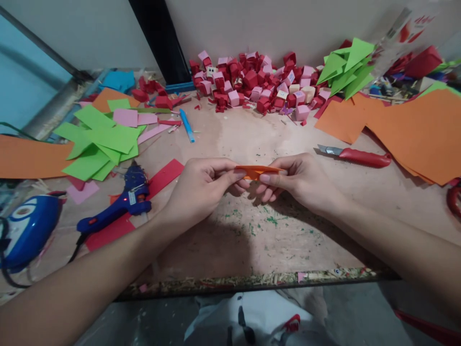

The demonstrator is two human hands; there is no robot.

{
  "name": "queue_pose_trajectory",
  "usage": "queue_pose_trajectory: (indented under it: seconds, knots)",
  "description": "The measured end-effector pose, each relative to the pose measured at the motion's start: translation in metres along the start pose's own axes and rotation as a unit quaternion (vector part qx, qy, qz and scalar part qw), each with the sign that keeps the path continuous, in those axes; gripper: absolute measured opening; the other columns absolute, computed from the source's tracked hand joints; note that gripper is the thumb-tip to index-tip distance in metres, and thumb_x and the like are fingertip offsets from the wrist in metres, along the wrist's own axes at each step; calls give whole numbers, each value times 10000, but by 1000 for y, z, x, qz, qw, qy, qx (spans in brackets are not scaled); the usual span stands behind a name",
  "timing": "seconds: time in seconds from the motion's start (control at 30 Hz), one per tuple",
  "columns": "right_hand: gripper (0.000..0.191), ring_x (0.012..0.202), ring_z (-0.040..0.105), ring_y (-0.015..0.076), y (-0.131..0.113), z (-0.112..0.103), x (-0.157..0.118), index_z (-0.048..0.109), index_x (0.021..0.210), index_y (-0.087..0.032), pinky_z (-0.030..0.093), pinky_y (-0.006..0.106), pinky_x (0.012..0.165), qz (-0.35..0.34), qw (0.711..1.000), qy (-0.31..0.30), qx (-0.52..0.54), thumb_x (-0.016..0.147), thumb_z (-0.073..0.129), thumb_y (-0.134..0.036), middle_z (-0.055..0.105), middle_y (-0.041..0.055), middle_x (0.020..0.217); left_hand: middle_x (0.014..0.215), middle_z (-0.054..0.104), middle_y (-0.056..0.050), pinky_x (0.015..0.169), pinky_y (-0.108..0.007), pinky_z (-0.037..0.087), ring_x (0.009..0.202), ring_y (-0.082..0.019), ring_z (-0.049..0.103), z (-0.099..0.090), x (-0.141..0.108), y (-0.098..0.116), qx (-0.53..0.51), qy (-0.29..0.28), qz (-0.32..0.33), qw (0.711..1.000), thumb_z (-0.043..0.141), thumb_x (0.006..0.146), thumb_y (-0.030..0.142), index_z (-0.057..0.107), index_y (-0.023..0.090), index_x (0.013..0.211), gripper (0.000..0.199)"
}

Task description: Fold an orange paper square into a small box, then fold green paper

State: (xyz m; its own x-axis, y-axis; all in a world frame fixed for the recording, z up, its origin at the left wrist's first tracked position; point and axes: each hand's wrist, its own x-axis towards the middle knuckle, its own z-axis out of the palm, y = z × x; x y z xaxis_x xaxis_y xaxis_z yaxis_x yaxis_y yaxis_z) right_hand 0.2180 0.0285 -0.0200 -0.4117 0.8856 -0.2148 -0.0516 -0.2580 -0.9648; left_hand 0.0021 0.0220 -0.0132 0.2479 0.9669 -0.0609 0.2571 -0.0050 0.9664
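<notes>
A small folded orange piece is held up over the middle of the table, seen nearly edge-on. My left hand pinches its left end between thumb and fingers. At the right end, my right hand grips it the same way. Green specks lie on the wooden table below. To the right of my hands rests a red utility knife with its blade out. A blue glue gun lies to the left, partly over red strips.
Behind my hands is a heap of red and pink cubes. Green pieces and a blue marker lie left. Orange sheets and green triangles are at the right. A blue-and-white device sits far left.
</notes>
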Motion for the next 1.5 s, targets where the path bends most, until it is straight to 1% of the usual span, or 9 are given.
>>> queue_pose_trajectory:
  seconds: [0.17, 0.37, 0.57, 0.8, 0.97, 1.13, 1.3, 1.37, 1.5]
  knots:
    - [209, 626, 755, 177, -1, 1, -1, 787, 819, -146, 623, 274, 607, -10, 1000, 12, -2, 832, 877, -334, 801, 87, 757, 791, 803, -49, 686, -255, 609, 720, -179, 758, 0, 0, 0, -19, -7, -1, 1000, 735, 931, 317, 797, 172, 863, 171]
    - [236, 612, 740, 167, -1, 5, -2, 788, 785, -176, 619, 267, 583, -17, 1000, 17, -10, 791, 899, -385, 788, 50, 725, 781, 789, -59, 617, -253, 578, 634, -154, 712, 0, 3, -8, -52, -84, -37, 994, 735, 925, 340, 792, 147, 868, 208]
    - [268, 591, 728, 154, 0, 7, -4, 787, 770, -162, 596, 250, 562, 20, 998, -36, -45, 837, 853, -413, 782, 59, 740, 705, 756, -31, 613, -246, 569, 630, -156, 703, 4, -2, -5, -42, -75, -23, 996, 720, 910, 268, 784, 171, 801, 159]
    - [322, 567, 724, 154, 2, 6, -4, 763, 753, -149, 581, 242, 534, 41, 997, -64, -34, 874, 820, -441, 772, 66, 702, 659, 733, -31, 572, -244, 521, 599, -156, 671, 1, -2, 0, 27, -82, -21, 996, 698, 926, 299, 753, 186, 700, 258]
    - [375, 699, 779, 191, -2, 2, -2, 781, 872, -137, 597, 251, 592, 45, 996, -74, -26, 873, 807, -512, 806, 102, 825, 656, 721, -15, 595, -239, 526, 581, -136, 647, -2, 2, -2, -9, -64, -18, 998, 711, 932, 326, 746, 169, 755, 240]
    - [378, 664, 757, 196, -1, -1, -1, 757, 899, -120, 598, 285, 602, 62, 994, -85, -40, 872, 805, -493, 792, 111, 806, 659, 705, -11, 596, -237, 519, 588, -129, 633, -2, 4, -2, -30, -74, -17, 997, 708, 931, 317, 736, 149, 782, 226]
    - [234, 728, 693, 170, 0, -3, -1, 791, 947, -154, 543, 286, 632, -58, 984, -32, -165, 899, 768, -382, 774, 66, 899, 617, 650, 9, 544, -208, 436, 560, -100, 572, -1, 0, -1, -2, -126, -25, 992, 680, 938, 291, 701, 151, 712, 266]
    - [204, 708, 650, 157, -2, -3, -2, 799, 908, -159, 509, 283, 631, -96, 976, -8, -195, 895, 763, -358, 756, 47, 849, 600, 622, 21, 518, -203, 391, 544, -90, 537, -1, -1, -1, 15, -136, -18, 990, 680, 937, 280, 713, 153, 734, 242]
    - [231, 596, 530, 117, -5, -2, -2, 730, 749, -156, 418, 265, 558, -96, 976, -6, -195, 902, 730, -329, 642, -1, 673, 631, 616, 32, 508, -209, 388, 546, -89, 531, 1, -2, -3, 5, -64, 22, 998, 705, 933, 304, 691, 168, 781, 204]
